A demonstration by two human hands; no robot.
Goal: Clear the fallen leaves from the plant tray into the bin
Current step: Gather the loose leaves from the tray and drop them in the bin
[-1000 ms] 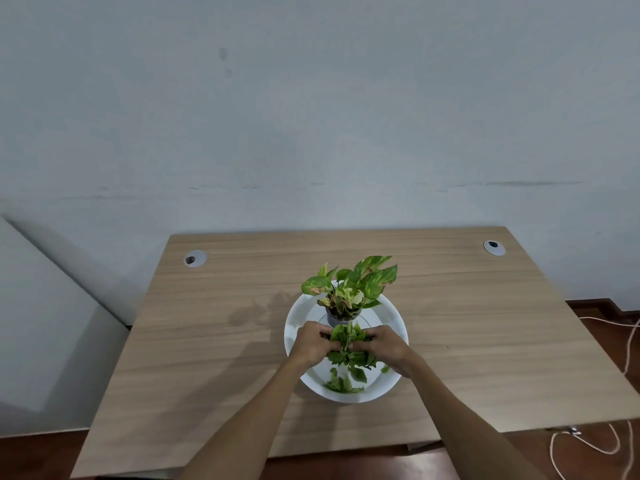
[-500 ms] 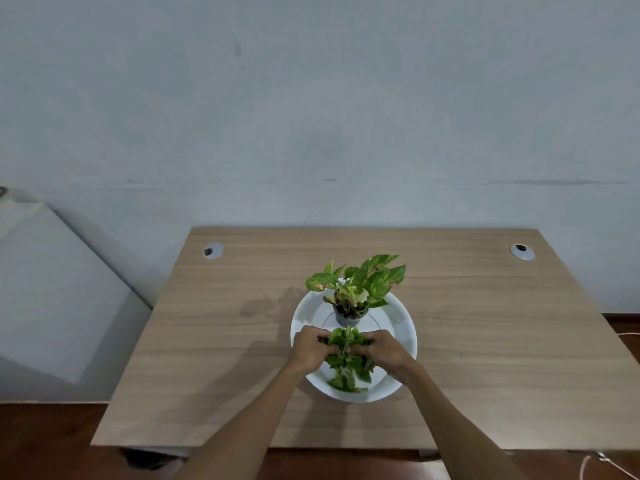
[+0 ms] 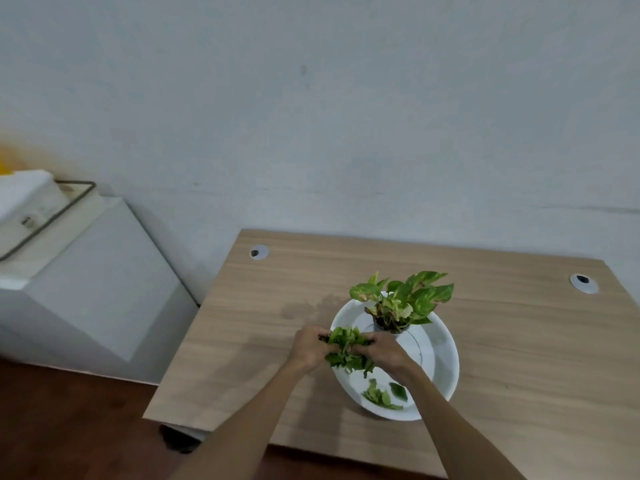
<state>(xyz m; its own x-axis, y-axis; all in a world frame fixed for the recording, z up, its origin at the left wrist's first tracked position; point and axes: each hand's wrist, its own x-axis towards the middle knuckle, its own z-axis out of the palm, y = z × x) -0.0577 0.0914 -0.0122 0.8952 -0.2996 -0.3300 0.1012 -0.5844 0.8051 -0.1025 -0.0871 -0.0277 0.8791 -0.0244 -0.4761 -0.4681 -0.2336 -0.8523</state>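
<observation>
A round white plant tray (image 3: 445, 355) lies on the wooden desk (image 3: 519, 358). A small potted plant (image 3: 401, 301) with green and yellow leaves stands at the tray's far side. My left hand (image 3: 308, 348) and my right hand (image 3: 384, 353) are pressed together over the tray's left rim, both closed around one bunch of green fallen leaves (image 3: 346, 348). A few loose leaves (image 3: 384, 396) lie on the tray floor near its front edge. No bin can be made out for certain.
Left of the desk stands a white cabinet (image 3: 93, 289) with a pale box and a metal frame on top. Two cable grommets (image 3: 259, 252) sit at the desk's far corners. A dark round object (image 3: 180, 439) shows on the floor under the desk's front left corner.
The view has swung left, bringing the cabinet into sight. Both hands have lifted the bunch of leaves up and leftward to the tray's rim, leaving a few leaves behind.
</observation>
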